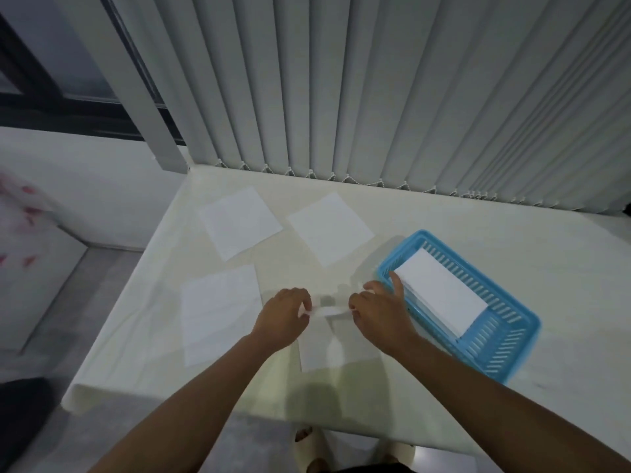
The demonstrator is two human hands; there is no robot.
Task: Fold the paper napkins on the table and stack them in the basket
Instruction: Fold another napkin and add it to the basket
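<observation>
Both hands are on the napkin in play [336, 336] at the near edge of the tabletop [478, 233]. The left hand [285, 315] pinches its far left corner, the right hand [379, 310] pinches the far right, and the far edge is lifted off the surface between them, blurred in motion. The sheet lies directly under and towards the person from both hands, so the fold looks set to run near-to-far, leaving a crease across from left to right.

The blue basket [512, 339] sits just to the right, touching distance from the right hand, clearly the nearer one for the drop. Its long axis slants from far-left to near-right, and the folded napkins [440, 291] already inside lie along that same slant.

Three flat napkins wait: near left [220, 312], far left [240, 221], far middle [329, 228].
</observation>
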